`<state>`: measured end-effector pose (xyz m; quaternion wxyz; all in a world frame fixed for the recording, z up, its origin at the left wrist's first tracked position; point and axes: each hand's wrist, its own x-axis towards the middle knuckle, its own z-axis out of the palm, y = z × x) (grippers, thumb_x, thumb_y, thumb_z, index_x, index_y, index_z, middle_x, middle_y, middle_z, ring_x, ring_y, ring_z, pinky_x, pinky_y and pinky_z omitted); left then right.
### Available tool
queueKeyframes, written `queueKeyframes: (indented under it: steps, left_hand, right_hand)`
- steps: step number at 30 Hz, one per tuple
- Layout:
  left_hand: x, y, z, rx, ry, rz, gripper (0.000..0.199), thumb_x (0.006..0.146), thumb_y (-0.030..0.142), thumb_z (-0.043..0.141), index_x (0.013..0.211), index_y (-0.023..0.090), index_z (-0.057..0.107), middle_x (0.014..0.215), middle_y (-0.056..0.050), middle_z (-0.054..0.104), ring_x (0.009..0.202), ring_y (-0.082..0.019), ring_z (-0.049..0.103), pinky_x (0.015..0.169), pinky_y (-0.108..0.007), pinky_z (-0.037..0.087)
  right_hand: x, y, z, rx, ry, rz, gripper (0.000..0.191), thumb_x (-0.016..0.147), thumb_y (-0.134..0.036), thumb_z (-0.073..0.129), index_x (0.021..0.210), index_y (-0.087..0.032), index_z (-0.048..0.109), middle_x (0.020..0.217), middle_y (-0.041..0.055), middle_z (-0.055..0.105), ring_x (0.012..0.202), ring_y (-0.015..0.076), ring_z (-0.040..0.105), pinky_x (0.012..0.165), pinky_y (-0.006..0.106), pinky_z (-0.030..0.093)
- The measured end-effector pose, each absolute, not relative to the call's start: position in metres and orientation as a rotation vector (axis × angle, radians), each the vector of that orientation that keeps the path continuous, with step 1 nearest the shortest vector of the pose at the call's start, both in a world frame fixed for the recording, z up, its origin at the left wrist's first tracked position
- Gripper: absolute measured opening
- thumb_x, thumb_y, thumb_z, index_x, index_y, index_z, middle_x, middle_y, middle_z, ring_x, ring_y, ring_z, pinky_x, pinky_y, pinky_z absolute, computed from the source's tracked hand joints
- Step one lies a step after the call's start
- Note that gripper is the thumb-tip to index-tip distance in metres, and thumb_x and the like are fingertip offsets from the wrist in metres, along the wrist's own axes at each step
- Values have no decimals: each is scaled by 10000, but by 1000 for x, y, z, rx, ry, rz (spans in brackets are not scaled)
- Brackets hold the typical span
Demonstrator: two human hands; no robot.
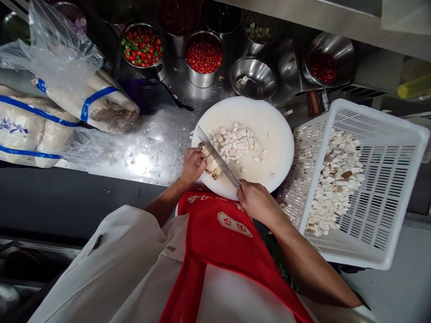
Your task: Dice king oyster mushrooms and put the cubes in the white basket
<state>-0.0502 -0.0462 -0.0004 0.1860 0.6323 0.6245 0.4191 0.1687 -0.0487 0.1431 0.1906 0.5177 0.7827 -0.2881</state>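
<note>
A knife (218,158) slants across the round white cutting board (279,134), its handle wrapped by my right hand (256,200). My left hand (194,166) has its fingers curled against the cut mushroom strips (211,165), just left of the blade. These strips are pale with brown edges and lie partly under the knife. To the right of the blade is a pile of small white mushroom cubes (237,140). A few loose cubes are scattered toward the board's right side.
A white slotted basket (384,251) of diced pieces (332,193) stands right of the board. Bagged whole mushrooms (97,101) lie at left. Along the back are a steel bowl (254,74), a pot of chopped red chillies (204,57) and another of red and green chillies (142,46).
</note>
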Motion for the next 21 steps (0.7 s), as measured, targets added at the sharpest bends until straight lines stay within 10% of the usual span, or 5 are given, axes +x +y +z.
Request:
queueKeyframes:
  steps: [21]
  left_hand:
    - [-71, -22, -3, 1344, 2045, 1322, 36, 858, 209, 573, 827, 216, 557, 938, -36, 596, 904, -157, 590, 770, -296, 519]
  right_hand:
    - [178, -52, 149, 1392, 2249, -841, 236, 984, -238, 385, 866, -180, 581, 851, 94, 728, 778, 211, 681, 686, 293, 376]
